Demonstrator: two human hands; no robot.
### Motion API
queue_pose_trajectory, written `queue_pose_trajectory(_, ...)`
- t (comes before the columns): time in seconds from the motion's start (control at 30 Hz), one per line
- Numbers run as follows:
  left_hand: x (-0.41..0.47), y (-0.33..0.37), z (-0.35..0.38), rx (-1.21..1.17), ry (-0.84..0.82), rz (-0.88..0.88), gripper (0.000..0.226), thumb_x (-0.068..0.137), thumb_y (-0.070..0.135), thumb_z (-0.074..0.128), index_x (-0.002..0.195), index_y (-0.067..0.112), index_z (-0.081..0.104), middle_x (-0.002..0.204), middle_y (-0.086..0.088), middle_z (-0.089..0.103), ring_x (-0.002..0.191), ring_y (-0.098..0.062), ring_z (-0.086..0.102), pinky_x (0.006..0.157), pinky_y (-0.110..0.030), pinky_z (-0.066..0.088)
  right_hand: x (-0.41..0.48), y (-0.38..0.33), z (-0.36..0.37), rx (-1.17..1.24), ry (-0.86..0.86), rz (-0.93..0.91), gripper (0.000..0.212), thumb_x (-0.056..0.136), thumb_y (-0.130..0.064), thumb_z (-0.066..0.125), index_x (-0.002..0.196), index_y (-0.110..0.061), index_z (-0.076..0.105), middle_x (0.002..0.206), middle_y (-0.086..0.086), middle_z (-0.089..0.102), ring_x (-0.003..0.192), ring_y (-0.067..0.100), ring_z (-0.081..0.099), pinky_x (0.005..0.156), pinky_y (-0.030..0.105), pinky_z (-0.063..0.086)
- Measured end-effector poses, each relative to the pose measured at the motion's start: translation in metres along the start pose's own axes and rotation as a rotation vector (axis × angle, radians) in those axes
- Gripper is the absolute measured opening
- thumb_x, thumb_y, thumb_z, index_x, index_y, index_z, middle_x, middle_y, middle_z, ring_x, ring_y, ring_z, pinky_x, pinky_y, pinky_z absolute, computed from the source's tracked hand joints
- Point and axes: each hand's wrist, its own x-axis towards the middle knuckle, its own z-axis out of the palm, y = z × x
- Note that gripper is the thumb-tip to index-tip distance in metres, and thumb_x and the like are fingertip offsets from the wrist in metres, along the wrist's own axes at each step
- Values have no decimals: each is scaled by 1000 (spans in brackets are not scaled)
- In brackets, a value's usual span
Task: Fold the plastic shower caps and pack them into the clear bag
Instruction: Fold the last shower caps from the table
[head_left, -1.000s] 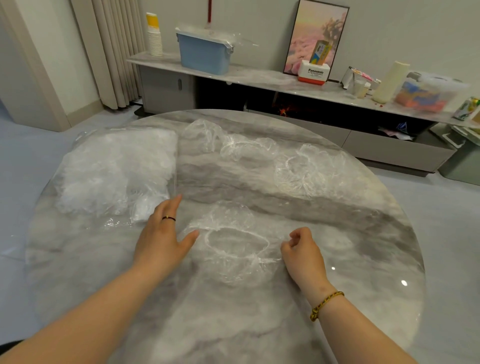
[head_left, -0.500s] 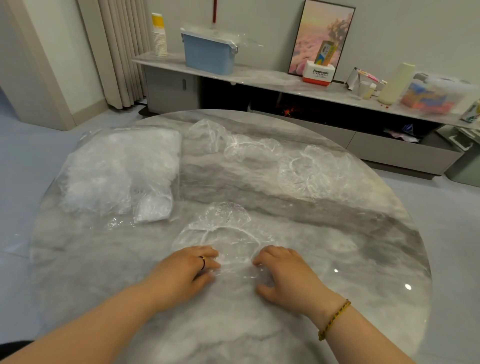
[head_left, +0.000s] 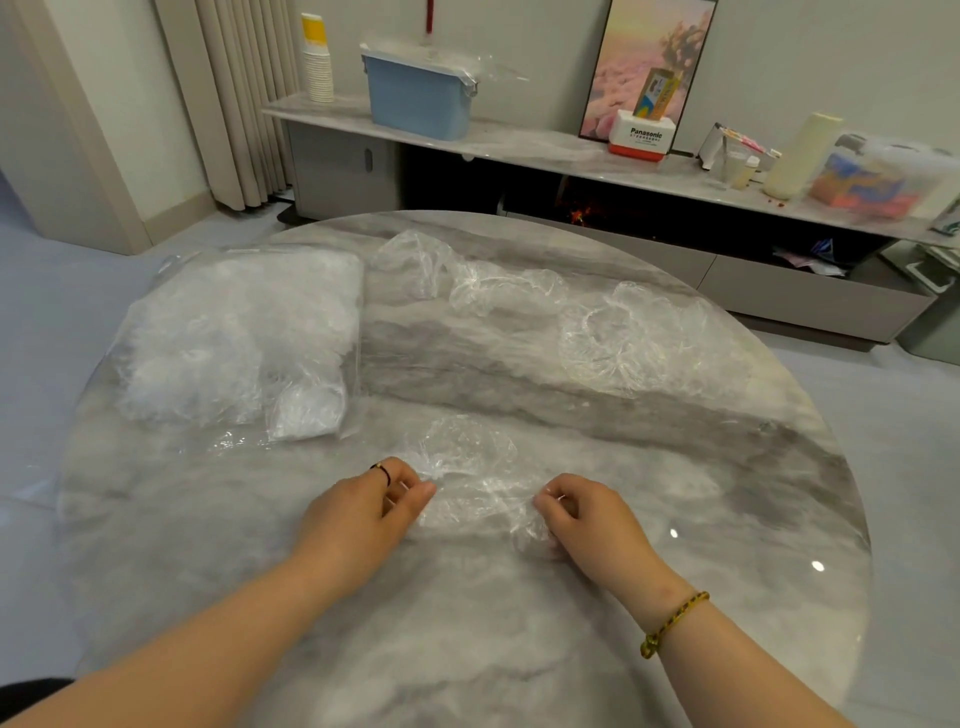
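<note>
Pinching a crumpled shower cap (head_left: 467, 478) at its two near ends, the left hand (head_left: 363, 512) and the right hand (head_left: 592, 519) have their fingers curled narrow on the thin plastic, which lies on the round marble counter (head_left: 467, 639) between them. To the far left sits the clear bag (head_left: 234, 332), already stuffed with white caps, its open end facing near. Loose shower caps (head_left: 623, 332) lie spread across the far right of the counter, well apart from the hands. Nothing lies between the held cap and the bag. Beyond, a long shelf (head_left: 545, 150) carries a blue bin (head_left: 421, 101), stacked paper cups (head_left: 318, 62) and a framed picture (head_left: 649, 62).
</note>
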Motion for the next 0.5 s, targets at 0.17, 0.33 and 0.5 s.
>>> queue_pose_trajectory(0.17,2,-2,8,245,-9,88,10,87,49,53,88,40,51,59,21,46,73,-2,51,65,-5,30,0,2,10,-142,39,11,7,93,-23,49,85,-23,49,56,-11,45,52,5,42,49,14,31)
queue_pose_trajectory(0.33,6,-3,3,192,21,6,5,94,33,49,92,35,46,58,8,45,59,-5,45,53,-14,30,-2,1,13,-362,91,-30,16,94,-28,45,102,-22,32,64,-12,39,55,9,38,47,16,24)
queue_pose_trajectory(0.5,4,5,2,475,155,148,24,90,27,56,114,23,54,91,13,56,69,-5,49,55,-13,33,-2,0,20,-479,430,-342,42,59,-13,76,88,-17,46,78,-1,58,67,14,50,57,14,34)
